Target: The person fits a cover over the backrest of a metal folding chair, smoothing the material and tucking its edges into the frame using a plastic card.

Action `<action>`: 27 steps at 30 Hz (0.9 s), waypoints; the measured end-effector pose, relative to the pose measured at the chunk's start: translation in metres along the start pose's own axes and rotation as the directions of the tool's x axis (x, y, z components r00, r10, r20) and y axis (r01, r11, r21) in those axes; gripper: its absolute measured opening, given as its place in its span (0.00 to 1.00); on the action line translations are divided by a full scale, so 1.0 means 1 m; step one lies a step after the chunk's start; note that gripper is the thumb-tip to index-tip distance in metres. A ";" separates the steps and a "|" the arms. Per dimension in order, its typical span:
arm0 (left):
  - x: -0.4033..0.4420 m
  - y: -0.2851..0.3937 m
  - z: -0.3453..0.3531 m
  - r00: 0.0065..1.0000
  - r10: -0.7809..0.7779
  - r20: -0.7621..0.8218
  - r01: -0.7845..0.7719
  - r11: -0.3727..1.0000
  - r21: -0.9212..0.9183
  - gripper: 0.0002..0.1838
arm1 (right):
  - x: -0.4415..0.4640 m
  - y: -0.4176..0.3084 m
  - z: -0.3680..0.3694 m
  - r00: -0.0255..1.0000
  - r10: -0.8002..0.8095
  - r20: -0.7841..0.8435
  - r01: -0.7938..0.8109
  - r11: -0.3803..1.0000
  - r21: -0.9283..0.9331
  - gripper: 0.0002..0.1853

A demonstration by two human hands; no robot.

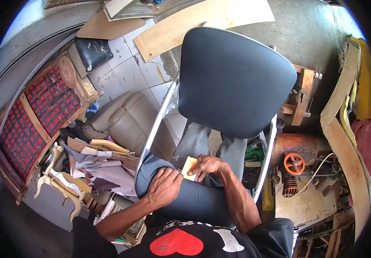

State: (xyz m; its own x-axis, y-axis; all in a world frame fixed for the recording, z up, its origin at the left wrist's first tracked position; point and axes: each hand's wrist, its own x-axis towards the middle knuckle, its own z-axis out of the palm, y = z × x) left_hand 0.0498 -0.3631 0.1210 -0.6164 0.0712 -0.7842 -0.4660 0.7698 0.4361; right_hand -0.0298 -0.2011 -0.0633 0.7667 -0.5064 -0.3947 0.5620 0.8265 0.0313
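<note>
Around the black chair (pixel 237 77), fabric scraps (pixel 108 170), orange wheel (pixel 294 163).

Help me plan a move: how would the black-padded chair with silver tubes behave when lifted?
Its silver tubular frame looks metal, so probably stiff. The broad black upper pad looks smooth and may be slippery. The frame's open gaps suggest modest weight for its size.
</note>
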 end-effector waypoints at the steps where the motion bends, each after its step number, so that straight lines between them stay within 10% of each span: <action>1: 0.000 0.001 0.001 1.000 0.008 0.029 -0.008 1.000 0.029 0.08 | 0.001 -0.001 -0.001 1.000 0.017 0.022 -0.017 1.000 0.000 0.24; 27: 0.026 -0.008 0.014 0.988 -0.128 0.083 0.126 0.992 0.018 0.14 | 0.011 0.001 -0.002 1.000 0.004 -0.005 -0.004 0.996 -0.087 0.22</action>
State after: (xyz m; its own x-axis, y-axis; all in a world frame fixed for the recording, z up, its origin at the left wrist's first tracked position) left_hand 0.0463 -0.3579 0.0907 -0.4970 0.0250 -0.8674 -0.5286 0.7840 0.3254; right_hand -0.0217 -0.2049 -0.0697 0.7673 -0.5023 -0.3987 0.5297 0.8469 -0.0474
